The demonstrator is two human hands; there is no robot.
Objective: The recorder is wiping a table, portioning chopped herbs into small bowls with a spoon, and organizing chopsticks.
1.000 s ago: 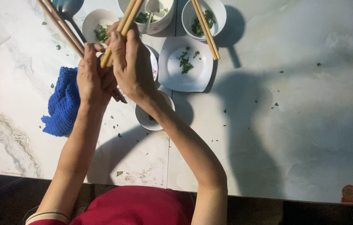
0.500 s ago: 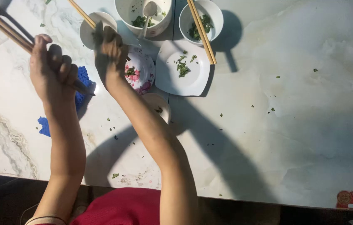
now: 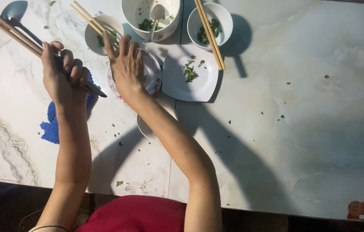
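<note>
My left hand [image 3: 64, 77] is shut on a pair of wooden chopsticks [image 3: 6, 28] together with a dark-handled metal ladle [image 3: 13, 10]; both point to the far left corner. My right hand [image 3: 126, 66] hovers with fingers spread over a floral plate [image 3: 155, 75]. Its fingertips are at the near ends of a second pair of chopsticks [image 3: 88, 18], which lies across a small white bowl [image 3: 97, 32] with green scraps in it. A blue cloth [image 3: 50, 126] lies under my left wrist.
Farther back stand a big bowl with a white spoon [image 3: 150, 15] and a white bowl of greens [image 3: 211, 17] with chopsticks [image 3: 211, 41] across it. A square white plate [image 3: 192, 75] and a small bowl [image 3: 145, 126] sit nearby. Green bits dot the marble table [image 3: 310, 129].
My hands have parted: the left carried its chopsticks and ladle out to the left, while the right laid its chopsticks across the small bowl and spread its fingers.
</note>
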